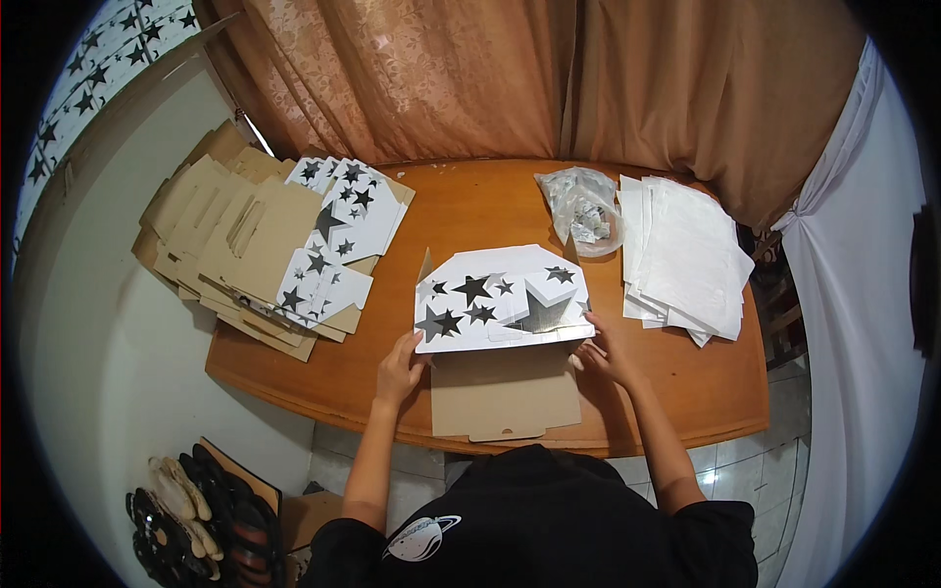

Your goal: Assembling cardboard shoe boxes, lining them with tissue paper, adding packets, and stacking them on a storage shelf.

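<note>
A partly folded cardboard box (500, 294) stands in the middle of the table, white with black and grey stars on its outer face. Its plain brown flap (505, 397) lies toward me, with a small notch at the near edge. Side flaps stick up at the far left and far right. My left hand (400, 367) grips the near left corner, its thumb against the printed panel. At the near right corner my right hand (603, 355) is closed on the box, some of its fingers hidden behind the panel.
On the left lies a pile of flat cardboard box blanks (230, 230), some with star print. At the back right are a clear plastic bag (583, 211) with small pieces and a stack of white sheets (681, 255). Shoes (201, 514) stand on a rack at lower left; brown curtains (441, 78) hang behind.
</note>
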The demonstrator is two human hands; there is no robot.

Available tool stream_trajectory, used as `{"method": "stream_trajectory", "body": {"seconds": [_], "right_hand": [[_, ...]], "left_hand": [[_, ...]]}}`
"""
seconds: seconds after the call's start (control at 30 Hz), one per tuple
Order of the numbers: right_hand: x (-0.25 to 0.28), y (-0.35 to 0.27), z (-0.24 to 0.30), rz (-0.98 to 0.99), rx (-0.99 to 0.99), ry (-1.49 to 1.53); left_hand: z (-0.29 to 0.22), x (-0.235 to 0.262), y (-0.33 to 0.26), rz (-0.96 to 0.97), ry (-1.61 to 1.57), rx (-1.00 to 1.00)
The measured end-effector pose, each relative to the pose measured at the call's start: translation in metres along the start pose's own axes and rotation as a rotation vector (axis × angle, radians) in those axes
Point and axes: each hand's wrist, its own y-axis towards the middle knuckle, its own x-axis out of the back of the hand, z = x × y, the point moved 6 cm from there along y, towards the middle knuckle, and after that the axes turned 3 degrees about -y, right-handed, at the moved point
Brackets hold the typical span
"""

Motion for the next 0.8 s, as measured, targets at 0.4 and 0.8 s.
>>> {"method": "stream_trajectory", "body": {"seconds": [0.4, 0.8], "right_hand": [[-0.014, 0.005, -0.021, -0.226, -0.022, 0.122], [0.002, 0.018, -0.006, -0.208, -0.061, 0.097]], "left_hand": [[0.004, 0.003, -0.002, -0.175, 0.110, -0.003], [0.007, 0.006, -0.005, -0.194, 0.086, 0.061]]}}
